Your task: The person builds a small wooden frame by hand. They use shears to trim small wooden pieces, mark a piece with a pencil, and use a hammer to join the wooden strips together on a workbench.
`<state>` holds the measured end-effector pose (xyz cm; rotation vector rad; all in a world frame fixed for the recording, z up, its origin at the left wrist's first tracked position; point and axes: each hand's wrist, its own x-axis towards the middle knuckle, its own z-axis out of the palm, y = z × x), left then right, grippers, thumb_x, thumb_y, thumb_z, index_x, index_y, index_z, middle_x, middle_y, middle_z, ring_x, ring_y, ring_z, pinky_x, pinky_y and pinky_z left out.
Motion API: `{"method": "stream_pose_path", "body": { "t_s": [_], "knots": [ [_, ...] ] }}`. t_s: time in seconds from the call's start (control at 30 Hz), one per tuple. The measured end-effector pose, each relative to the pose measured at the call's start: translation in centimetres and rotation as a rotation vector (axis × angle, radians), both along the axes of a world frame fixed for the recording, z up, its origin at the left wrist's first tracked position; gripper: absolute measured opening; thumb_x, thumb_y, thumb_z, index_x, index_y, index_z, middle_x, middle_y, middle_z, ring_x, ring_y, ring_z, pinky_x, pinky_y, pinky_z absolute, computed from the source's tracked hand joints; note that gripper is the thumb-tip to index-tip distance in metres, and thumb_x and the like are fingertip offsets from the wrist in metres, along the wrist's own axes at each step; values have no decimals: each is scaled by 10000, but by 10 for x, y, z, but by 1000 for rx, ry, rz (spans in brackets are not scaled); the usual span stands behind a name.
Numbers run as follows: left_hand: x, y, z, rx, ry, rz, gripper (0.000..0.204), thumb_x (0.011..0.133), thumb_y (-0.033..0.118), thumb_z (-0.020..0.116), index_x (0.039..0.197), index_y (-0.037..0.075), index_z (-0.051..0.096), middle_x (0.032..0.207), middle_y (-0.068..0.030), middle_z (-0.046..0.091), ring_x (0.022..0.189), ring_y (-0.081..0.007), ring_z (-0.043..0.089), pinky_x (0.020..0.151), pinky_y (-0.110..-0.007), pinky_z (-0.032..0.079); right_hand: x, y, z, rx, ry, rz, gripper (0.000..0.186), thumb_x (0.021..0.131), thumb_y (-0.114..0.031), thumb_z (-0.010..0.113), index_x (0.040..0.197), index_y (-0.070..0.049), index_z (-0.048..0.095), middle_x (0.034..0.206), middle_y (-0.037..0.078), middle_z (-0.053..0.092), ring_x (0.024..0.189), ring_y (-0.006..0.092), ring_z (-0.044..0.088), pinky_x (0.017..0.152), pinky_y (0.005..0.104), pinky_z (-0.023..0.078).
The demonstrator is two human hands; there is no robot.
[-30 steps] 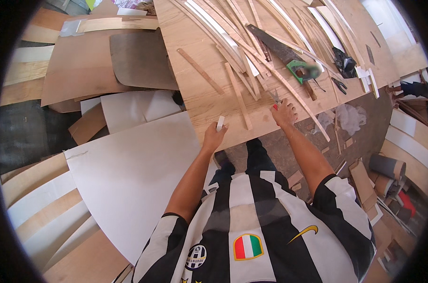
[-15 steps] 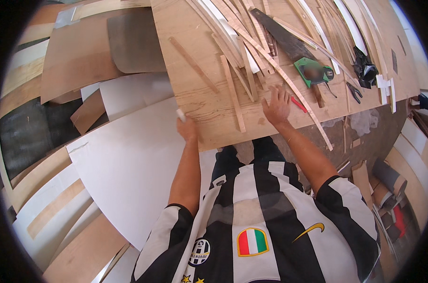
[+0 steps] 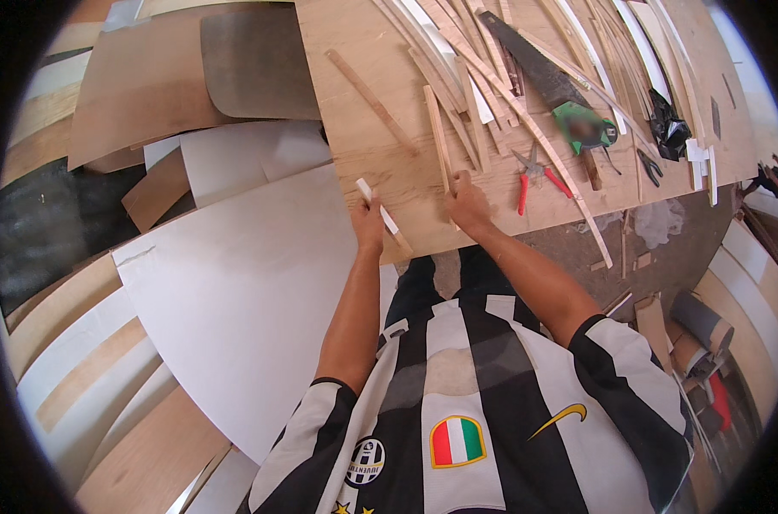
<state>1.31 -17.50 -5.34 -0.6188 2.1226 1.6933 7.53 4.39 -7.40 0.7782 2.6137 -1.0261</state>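
Observation:
My left hand [image 3: 368, 224] is closed around a short narrow strip with a white face [image 3: 391, 221], near the table's left front corner. My right hand [image 3: 469, 206] has its fingers closed on the near end of a longer wooden strip [image 3: 438, 128], which lies on the table pointing away from me. Just right of that hand lies a pair of red-handled cutters [image 3: 533, 173] with the handles spread. Left of the wooden strip, another thin wooden strip [image 3: 370, 101] lies by itself.
A plywood table [image 3: 355, 141] bears several wooden and white strips. On it are a hand saw with a green handle [image 3: 569, 128], dark pliers [image 3: 649, 168] and a crumpled black plastic piece [image 3: 668, 124]. A large white sheet [image 3: 260, 257] and stacked boards [image 3: 132, 94] fill the left side.
My right hand has moved left from beside the cutters and gripped the wooden strip, uncovering the cutters. My left hand has shifted right, and its white-faced strip now shows at an angle over the table.

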Motion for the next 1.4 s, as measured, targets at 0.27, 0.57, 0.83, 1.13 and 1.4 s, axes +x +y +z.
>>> {"method": "stream_pose_path", "body": {
  "t_s": [0.27, 0.57, 0.83, 1.13, 1.4],
  "knots": [
    [2, -37, 17, 297, -191, -12, 417, 1067, 415, 583, 1053, 0, 630, 878, -103, 662, 663, -195, 679, 597, -345, 589, 12, -62, 30, -336, 246, -35, 424, 910, -144, 643, 1322, -73, 576, 874, 211, 733, 858, 431, 713, 778, 541, 539],
    [-2, -82, 11, 330, -230, -62, 449, 1083, 403, 555, 1241, -14, 610, 899, -107, 671, 733, -217, 709, 693, -379, 617, -5, -131, -8, -265, 145, -53, 322, 943, -219, 631, 1224, -67, 672, 1061, 252, 729, 1033, 436, 697, 889, 538, 536],
    [0, -64, 16, 176, -128, -160, 489, 1013, 454, 673, 1053, -33, 688, 812, -69, 678, 682, -165, 659, 620, -331, 550, -4, -132, 12, 14, 89, -38, 285, 937, -261, 683, 1055, -6, 733, 994, 226, 740, 901, 422, 711, 805, 504, 554],
    [-3, -10, 22, 161, -14, -251, 444, 956, 457, 753, 947, 15, 713, 769, -34, 641, 669, -141, 609, 610, -291, 503, 27, -112, 44, -515, 180, -83, 401, 905, -292, 784, 1165, -2, 685, 921, 226, 735, 792, 319, 734, 725, 392, 564],
    [11, -3, -6, -347, 231, -371, 540, 861, 351, 833, 1160, -58, 644, 969, -210, 708, 873, -336, 689, 793, -442, 528, 43, -26, 23, 144, 100, -121, 419, 896, -329, 747, 1197, -52, 657, 1071, 186, 707, 1029, 390, 685, 833, 502, 561]
  ]
}}
